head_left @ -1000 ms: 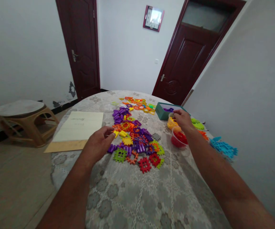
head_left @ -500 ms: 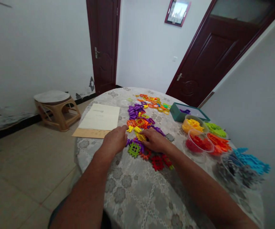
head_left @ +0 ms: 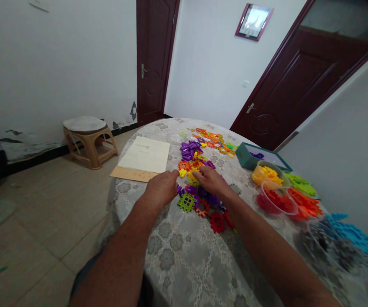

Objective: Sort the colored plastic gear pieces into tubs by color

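A pile of flat plastic interlocking pieces (head_left: 199, 187) in purple, orange, yellow, green and red lies on the round table (head_left: 184, 251). My left hand (head_left: 162, 187) rests at the pile's left edge. Its fingers are curled, and the tips pinch a small yellow piece (head_left: 182, 172). My right hand (head_left: 212, 181) lies over the middle of the pile. Its fingers are pressed together on another yellow piece (head_left: 193, 175). The two hands are close, almost fingertip to fingertip. A green square piece (head_left: 186, 202) and red pieces (head_left: 217, 221) lie just in front of them.
At the right stand a tub of yellow pieces (head_left: 265, 174), a tub of red pieces (head_left: 276, 201), heaps of orange (head_left: 305, 205), green (head_left: 300, 184) and blue pieces (head_left: 353, 233), and a teal box (head_left: 249, 157). A paper sheet (head_left: 145, 154) lies at the left; a stool (head_left: 90, 137) stands on the floor.
My right hand has come back from the tubs at the right to the pile and now sits beside my left hand. My head has turned left, shifting the view.
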A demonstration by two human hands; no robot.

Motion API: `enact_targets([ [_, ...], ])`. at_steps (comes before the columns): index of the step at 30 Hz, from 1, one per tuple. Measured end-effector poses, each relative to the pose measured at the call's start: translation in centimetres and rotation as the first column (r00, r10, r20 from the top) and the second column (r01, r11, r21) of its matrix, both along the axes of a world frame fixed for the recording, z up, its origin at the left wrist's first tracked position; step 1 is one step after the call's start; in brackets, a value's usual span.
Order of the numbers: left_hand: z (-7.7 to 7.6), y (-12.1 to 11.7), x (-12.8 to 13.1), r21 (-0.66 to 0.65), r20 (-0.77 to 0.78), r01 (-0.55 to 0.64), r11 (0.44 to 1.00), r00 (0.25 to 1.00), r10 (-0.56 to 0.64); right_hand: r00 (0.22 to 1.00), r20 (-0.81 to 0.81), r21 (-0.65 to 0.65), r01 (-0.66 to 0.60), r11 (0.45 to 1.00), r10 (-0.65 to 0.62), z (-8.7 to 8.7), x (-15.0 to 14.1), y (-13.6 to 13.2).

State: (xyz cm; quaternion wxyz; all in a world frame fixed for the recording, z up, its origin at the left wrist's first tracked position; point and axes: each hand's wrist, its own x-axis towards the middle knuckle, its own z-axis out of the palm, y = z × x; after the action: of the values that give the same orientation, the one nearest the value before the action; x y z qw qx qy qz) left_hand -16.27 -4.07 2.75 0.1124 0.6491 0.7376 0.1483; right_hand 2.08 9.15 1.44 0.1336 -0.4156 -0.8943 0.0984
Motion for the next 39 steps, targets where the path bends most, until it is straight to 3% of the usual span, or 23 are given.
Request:
enact_targets([
  [5, -0.7, 1.2, 0.2, 0.045, -0.051, -0.013, 0.999, 0.999, 0.016, 0.989, 0.102, 0.055, 0.099, 0.994, -0.104, -1.0, -1.9, 0.4],
  [12, -2.1, 4.2, 0.7, 0.088, -0.09, -0.057, 0.994, 0.994, 0.065, 0.989, -0.046, -0.068, 0.136, 0.988, -0.139, -2.1, -1.9, 0.0],
  [17, -3.5, 5.1, 0.6, 0.124, -0.104, -0.082, 0.989, 0.99, 0.095, 0.977, -0.186, -0.156, 0.07, 0.985, -0.099, -2.4, -2.4, -0.1],
  [26, -4.0, 5.3, 0.7, 0.15, -0.038, -0.127, 0.981, 0.99, 0.134, 0.971, -0.239, -0.128, -0.04, 0.991, 0.009, -3.0, -3.0, -0.8],
  [30, -3.9, 5.3, 0.6, 0.156, 0.059, -0.174, 0.972, 0.984, 0.167, 0.948, -0.315, -0.188, -0.018, 0.982, -0.043, -3.1, -2.7, -1.0],
  [33, -3.1, 5.6, 0.3, 0.169, 0.182, -0.197, 0.966, 0.969, 0.166, 0.871, -0.486, -0.242, -0.064, 0.968, -0.064, -2.5, -2.2, -1.2],
  [39, -0.4, 5.3, 0.1, 0.191, 0.462, -0.081, 0.978, 0.887, -0.016, 0.695, -0.711, -0.353, -0.22, 0.909, -0.108, -0.2, -0.7, -2.4],
])
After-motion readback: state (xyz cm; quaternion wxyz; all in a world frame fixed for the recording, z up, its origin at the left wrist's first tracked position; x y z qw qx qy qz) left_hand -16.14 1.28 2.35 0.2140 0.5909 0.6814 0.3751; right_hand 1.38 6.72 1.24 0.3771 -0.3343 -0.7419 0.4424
